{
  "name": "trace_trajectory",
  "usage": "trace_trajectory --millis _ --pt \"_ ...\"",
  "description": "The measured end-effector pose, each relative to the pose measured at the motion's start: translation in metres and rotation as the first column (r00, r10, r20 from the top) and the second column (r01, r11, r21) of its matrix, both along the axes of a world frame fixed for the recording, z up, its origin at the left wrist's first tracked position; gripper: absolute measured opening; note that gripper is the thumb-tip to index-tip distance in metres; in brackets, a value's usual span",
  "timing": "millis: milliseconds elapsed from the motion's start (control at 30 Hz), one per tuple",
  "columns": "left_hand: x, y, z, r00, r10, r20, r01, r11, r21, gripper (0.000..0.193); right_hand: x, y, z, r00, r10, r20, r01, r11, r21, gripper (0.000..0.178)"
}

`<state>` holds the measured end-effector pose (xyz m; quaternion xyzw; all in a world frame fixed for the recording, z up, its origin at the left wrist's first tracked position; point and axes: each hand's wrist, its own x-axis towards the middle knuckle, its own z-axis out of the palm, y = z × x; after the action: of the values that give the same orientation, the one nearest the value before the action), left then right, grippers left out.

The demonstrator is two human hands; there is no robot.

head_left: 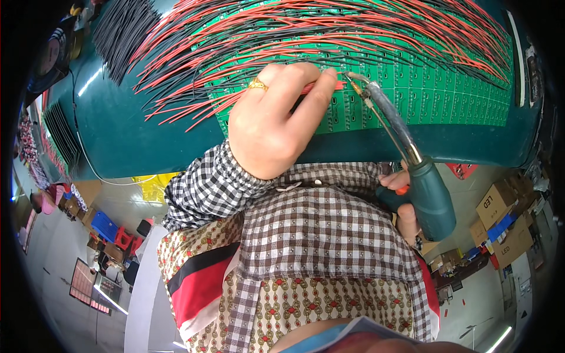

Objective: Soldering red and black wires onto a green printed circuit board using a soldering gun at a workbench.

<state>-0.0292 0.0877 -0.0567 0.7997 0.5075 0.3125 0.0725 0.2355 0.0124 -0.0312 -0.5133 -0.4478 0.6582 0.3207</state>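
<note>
My left hand (271,126), with a gold ring on one finger, is closed over the sheet of green circuit boards (465,107). Thumb and forefinger pinch red wire (339,86), its end poking out to the right beside the fingertips. My right hand (406,222) grips the dark green handle of a soldering gun (432,197), which hides much of that hand. The gun's tip, with a thin feed tube alongside, points up and left at the boards, just right of my left fingertips. Whether it touches a board I cannot tell.
Rows of red and black wires (353,26) lie across the boards. A bundle of black wires (122,38) rests at the far left of the green table (123,138). More wired boards (60,138) stand at the left edge. Cardboard boxes (497,203) are stacked at the right.
</note>
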Motion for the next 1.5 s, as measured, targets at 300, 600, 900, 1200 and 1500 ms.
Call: trace_trajectory --millis 300,600,900,1200,1500 --pt "0.001 -0.002 0.002 1.000 0.011 -0.020 -0.011 1.000 -0.018 0.037 0.001 0.003 0.002 0.999 0.032 0.014 -0.033 0.999 0.027 0.082" --pt "-0.002 -0.001 0.000 1.000 -0.007 -0.010 0.007 1.000 -0.001 0.037 0.006 -0.001 -0.004 0.999 0.027 -0.024 -0.024 0.992 0.126 0.083" --pt "0.000 0.000 -0.001 1.000 0.006 -0.011 -0.006 1.000 -0.010 0.037 0.012 0.001 -0.007 0.997 0.071 -0.033 -0.067 0.991 0.119 0.083" --pt "0.003 0.001 0.016 0.999 -0.006 -0.031 0.010 0.993 0.119 0.035 0.013 0.008 0.000 0.982 0.084 -0.168 -0.064 0.991 0.119 0.052" --pt "-0.002 0.002 0.002 0.996 -0.015 -0.089 0.010 0.999 -0.051 0.041 0.013 0.009 0.000 0.981 0.109 -0.158 -0.097 0.992 0.084 0.057"
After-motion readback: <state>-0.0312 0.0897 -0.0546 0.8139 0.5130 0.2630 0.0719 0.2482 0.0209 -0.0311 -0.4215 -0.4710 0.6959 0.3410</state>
